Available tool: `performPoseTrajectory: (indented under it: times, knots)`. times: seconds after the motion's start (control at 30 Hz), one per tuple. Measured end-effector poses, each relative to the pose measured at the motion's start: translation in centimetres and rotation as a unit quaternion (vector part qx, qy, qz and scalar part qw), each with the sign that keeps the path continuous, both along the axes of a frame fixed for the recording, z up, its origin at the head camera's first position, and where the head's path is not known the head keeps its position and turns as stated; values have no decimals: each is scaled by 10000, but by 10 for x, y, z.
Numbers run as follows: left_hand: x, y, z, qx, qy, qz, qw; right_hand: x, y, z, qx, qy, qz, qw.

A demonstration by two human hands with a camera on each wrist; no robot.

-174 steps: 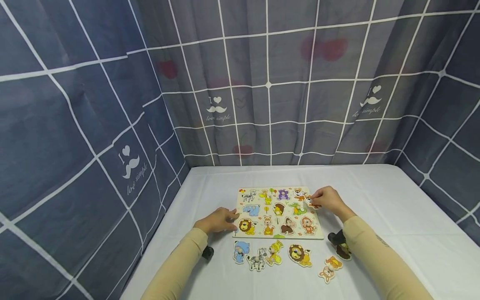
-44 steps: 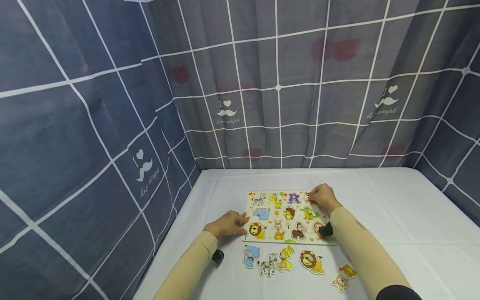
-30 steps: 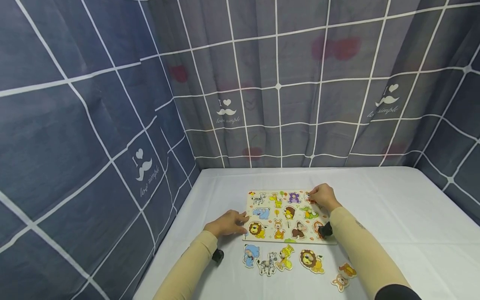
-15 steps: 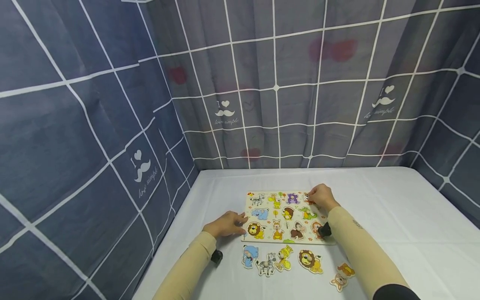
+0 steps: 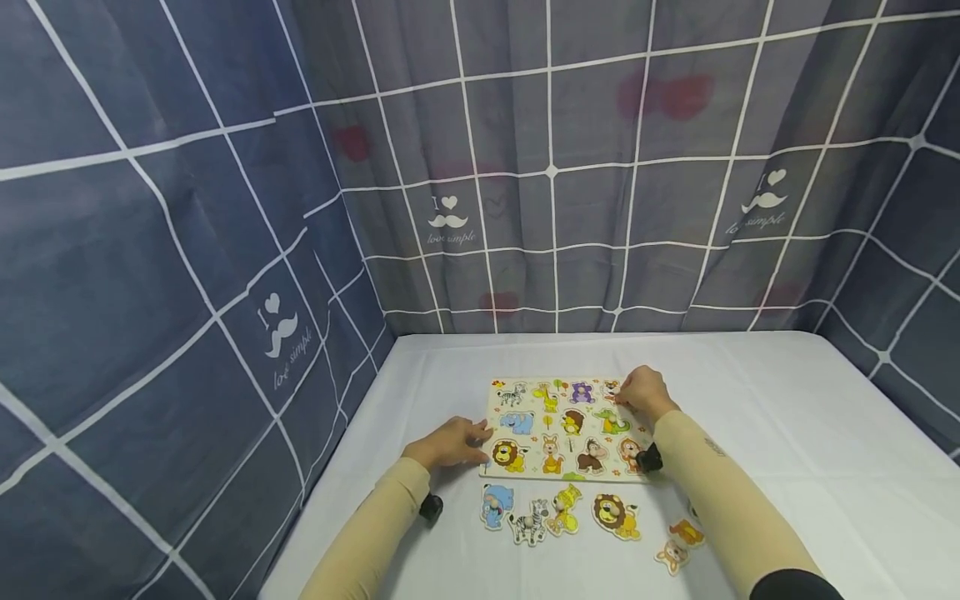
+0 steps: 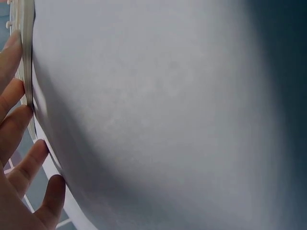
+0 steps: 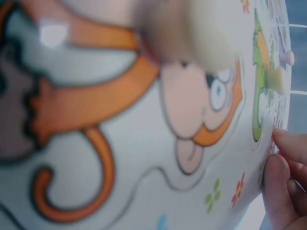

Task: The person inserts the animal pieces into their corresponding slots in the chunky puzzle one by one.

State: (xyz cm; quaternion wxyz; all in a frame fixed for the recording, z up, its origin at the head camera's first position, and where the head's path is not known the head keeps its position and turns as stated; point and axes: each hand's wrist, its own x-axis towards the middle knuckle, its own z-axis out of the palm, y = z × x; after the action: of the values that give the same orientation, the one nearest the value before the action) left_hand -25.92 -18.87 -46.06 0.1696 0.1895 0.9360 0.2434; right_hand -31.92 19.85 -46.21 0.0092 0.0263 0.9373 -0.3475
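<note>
— Where are your hands right now?

— My left hand (image 5: 448, 443) lies on the counter (image 5: 787, 417) at the left edge of the puzzle board (image 5: 566, 429). Its grip holds nothing: the fingers (image 6: 12, 122) are straight and relaxed, their tips touching the board's rim, as the left wrist view shows.

— And the right?

— My right hand (image 5: 641, 392) is at the far right corner of the board, its grip curled down over a small piece there. The piece is almost wholly hidden under my fingers (image 7: 278, 187), so I cannot tell which animal it is, nor whether it already sits flat in its slot.

— What does the right wrist camera see?

— The board from very close: an orange monkey (image 7: 144, 110) with a peg, and beyond it a green crocodile (image 7: 261, 96), both lying in their places.

— Anything off the board?

— A row of loose pieces on the counter, just in front of the board's near edge: a blue elephant (image 5: 495, 505), a zebra (image 5: 528, 522), a giraffe (image 5: 564, 510), a lion (image 5: 615, 515), and two smaller orange ones (image 5: 678, 543) near my right sleeve (image 5: 720, 508).
</note>
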Motion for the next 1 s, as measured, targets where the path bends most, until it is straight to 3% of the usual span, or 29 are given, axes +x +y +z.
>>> performPoseTrajectory:
  times: [0.5, 1.0]
  knots:
    - [-3, -1, -3, 21, 68, -96, 9999, 2, 6, -7, -38, 110, 371, 9992]
    - [-6, 1, -3, -28, 6, -74, 10000, 7, 12, -7, -261, -151, 475, 9984]
